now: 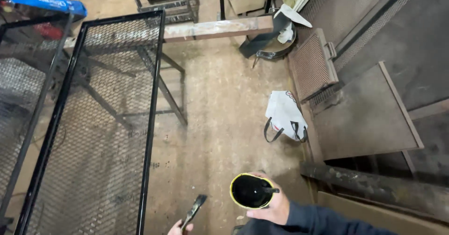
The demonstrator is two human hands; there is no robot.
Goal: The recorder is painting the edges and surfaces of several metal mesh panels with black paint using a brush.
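Observation:
My right hand (pixel 272 208), in a dark blue sleeve, grips a small yellow-rimmed can (pixel 250 191) holding black paint, low in the view. My left hand (pixel 175 228) shows only at the bottom edge; it holds a paintbrush (pixel 194 210) with black bristles pointing up and to the right. Left of both hands lies a long black-painted frame (pixel 149 122) filled with expanded metal mesh, resting on a metal trestle (pixel 170 99). The brush tip is a short way right of the frame's near rail and does not touch it.
A white bag (pixel 284 113) with black handles lies on the dusty concrete floor. A rusty beam (pixel 217 29) crosses behind the frame. Mesh panels (pixel 311 66) and a brown metal sheet (pixel 365 113) lean at the right. A blue box (pixel 42 1) sits at the top left.

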